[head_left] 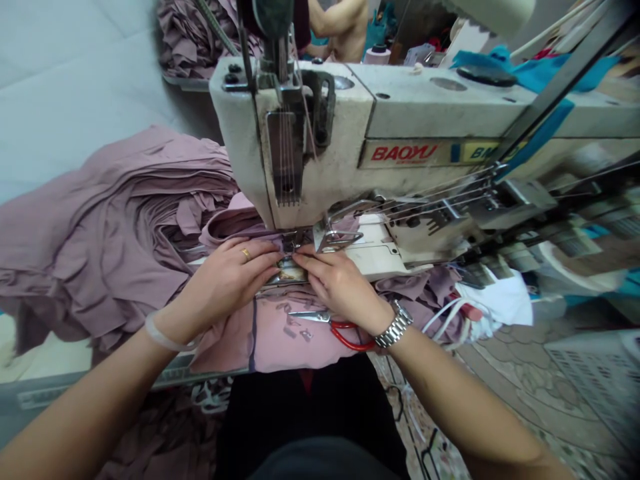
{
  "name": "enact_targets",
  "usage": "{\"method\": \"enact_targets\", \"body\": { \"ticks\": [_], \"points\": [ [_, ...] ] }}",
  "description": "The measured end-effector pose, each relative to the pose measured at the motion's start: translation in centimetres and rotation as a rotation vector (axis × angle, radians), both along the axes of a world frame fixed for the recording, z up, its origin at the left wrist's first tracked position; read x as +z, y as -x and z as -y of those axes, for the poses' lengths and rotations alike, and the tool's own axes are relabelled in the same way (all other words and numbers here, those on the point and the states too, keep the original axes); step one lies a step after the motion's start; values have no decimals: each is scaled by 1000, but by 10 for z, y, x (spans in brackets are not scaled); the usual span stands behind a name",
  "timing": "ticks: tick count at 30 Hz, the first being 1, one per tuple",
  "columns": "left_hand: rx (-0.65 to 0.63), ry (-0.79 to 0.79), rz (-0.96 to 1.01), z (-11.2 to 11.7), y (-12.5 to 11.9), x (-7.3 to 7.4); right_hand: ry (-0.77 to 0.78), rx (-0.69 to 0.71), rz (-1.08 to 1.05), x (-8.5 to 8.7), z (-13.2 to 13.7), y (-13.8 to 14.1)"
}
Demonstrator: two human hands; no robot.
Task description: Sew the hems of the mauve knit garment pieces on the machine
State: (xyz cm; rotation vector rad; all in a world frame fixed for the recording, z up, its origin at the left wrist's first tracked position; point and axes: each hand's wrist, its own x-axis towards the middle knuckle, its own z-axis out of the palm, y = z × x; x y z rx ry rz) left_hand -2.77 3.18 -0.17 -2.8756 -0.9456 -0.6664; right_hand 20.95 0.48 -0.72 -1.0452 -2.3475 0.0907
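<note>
My left hand [225,280], with a gold ring on it, and my right hand [340,283], with a steel wristwatch, both press mauve knit fabric [270,333] at the front of a white BAOYU industrial sewing machine [390,113]. Their fingertips nearly meet around a small folded fabric piece [291,271], just in front of the metal presser foot [295,241]. Red-handled scissors [320,323] lie on the fabric below my right palm. The needles are partly hidden by the machine's metal guard and threads.
A large mauve fabric pile [115,233] lies left of the machine, with more at the far back [200,40]. White cords and white cloth [500,300] lie to the right, above a patterned floor. A person's arm and back [340,30] show beyond the machine.
</note>
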Motion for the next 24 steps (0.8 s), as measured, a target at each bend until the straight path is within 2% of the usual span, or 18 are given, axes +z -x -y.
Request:
{"method": "enact_targets", "body": {
  "ticks": [8, 11, 14, 19, 22, 24],
  "points": [
    [10, -26, 7, 2, -3, -2, -104, -59, 249, 6, 8, 7],
    [15, -11, -11, 3, -3, -3, -131, -59, 247, 5, 11, 5],
    [19, -6, -29, 2, -2, -3, -92, -64, 225, 3, 12, 4],
    [-10, -52, -41, 7, -6, -3, -138, -76, 318, 5, 13, 10],
    [-11, -79, -42, 13, -9, 3, -217, -4, 361, 6, 16, 8],
    [32, -52, -10, 9, -6, 14, -265, 33, 332, 8, 14, 1]
  ]
}}
